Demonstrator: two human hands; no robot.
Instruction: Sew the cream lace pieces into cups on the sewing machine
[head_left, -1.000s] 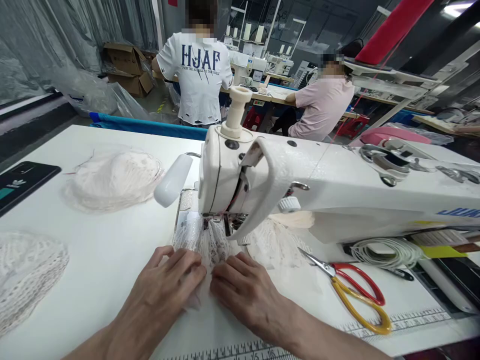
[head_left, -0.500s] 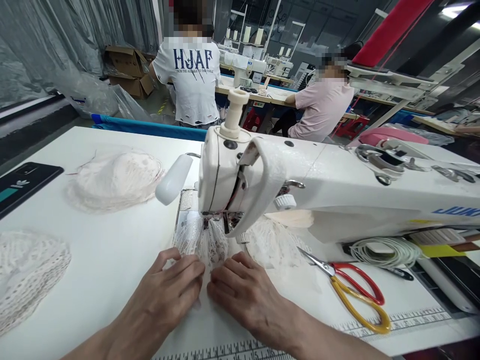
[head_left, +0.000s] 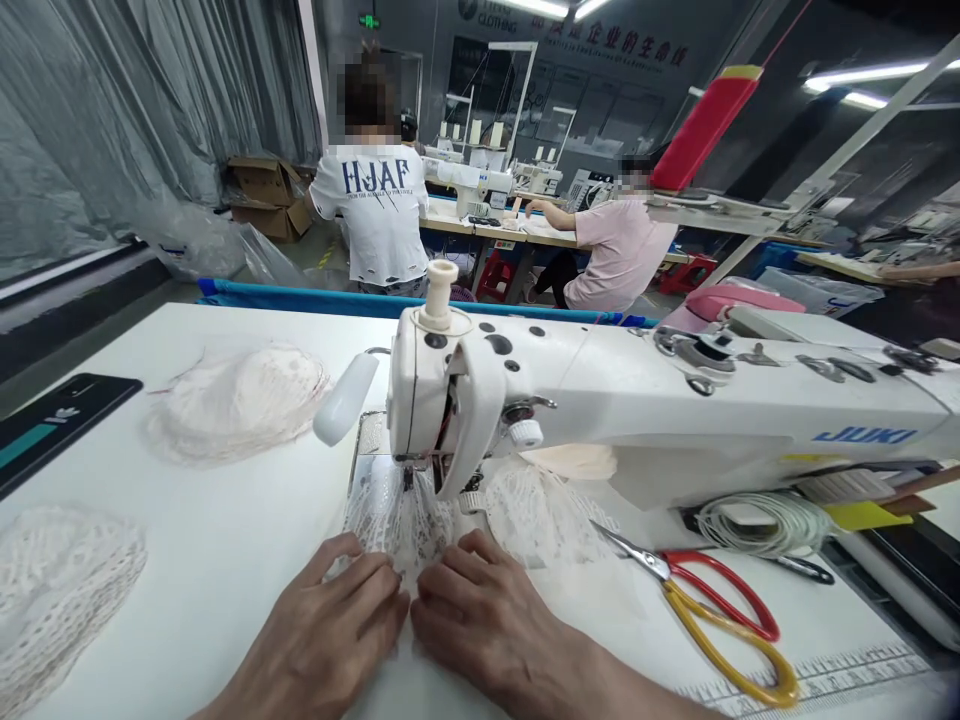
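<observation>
White lace fabric lies gathered under the needle area of a white sewing machine. My left hand grips its near edge with curled fingers. Close beside it, my right hand is also closed on the lace, the two hands almost touching. Their fingertips are partly hidden beneath the knuckles. More lace spreads to the right of the machine's head. Scissors with one red and one yellow handle lie to the right of my right hand, blades slightly apart.
Two stacks of pale lace pieces and a dark phone lie on the left. Coiled pale cord sits beneath the machine arm. A printed ruler runs along the front right. Two people sit at machines beyond the table.
The camera has tilted up, so the table and machine appear lower. Both hands keep hold of the lace in about the same place. The person in pink has raised an arm.
</observation>
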